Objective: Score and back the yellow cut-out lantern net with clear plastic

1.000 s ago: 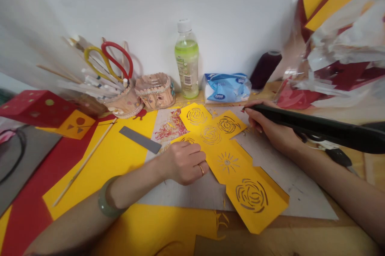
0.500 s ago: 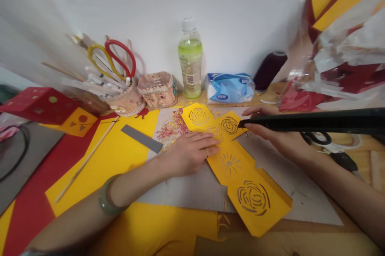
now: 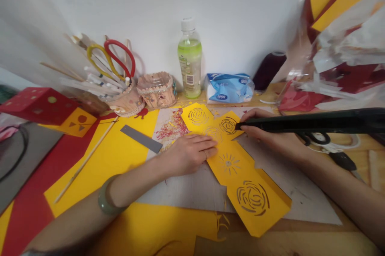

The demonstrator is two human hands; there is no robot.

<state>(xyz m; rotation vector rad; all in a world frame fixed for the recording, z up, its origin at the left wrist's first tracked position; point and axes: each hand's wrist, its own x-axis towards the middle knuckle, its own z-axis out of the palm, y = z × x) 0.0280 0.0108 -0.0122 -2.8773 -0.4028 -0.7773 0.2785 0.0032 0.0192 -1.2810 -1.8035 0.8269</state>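
Note:
My left hand (image 3: 192, 153) lies flat with fingers stretched over a yellow paper cutout (image 3: 246, 167), pressing on its middle panels. Cut-through rose and sunburst patterns mark the panels. My right hand (image 3: 264, 127) is closed around a black-handled utility knife (image 3: 313, 121). The knife's tip rests at the right edge of the rose on the right-hand panel; the blade is too small to make out. Under the cutout is a grey board (image 3: 192, 192) with red and yellow paper scraps (image 3: 173, 126) on it.
A grey ruler (image 3: 141, 138) and a thin stick (image 3: 86, 161) lie on yellow paper at left. Along the wall stand a pencil holder (image 3: 124, 101), a basket (image 3: 158, 91), a bottle (image 3: 190, 63), a tissue pack (image 3: 229, 88) and a thread spool (image 3: 270, 70). Scissors (image 3: 343, 161) lie at right.
My right hand and the knife have moved slightly left, bringing the tip closer to the rose pattern. My left hand stays in place on the paper.

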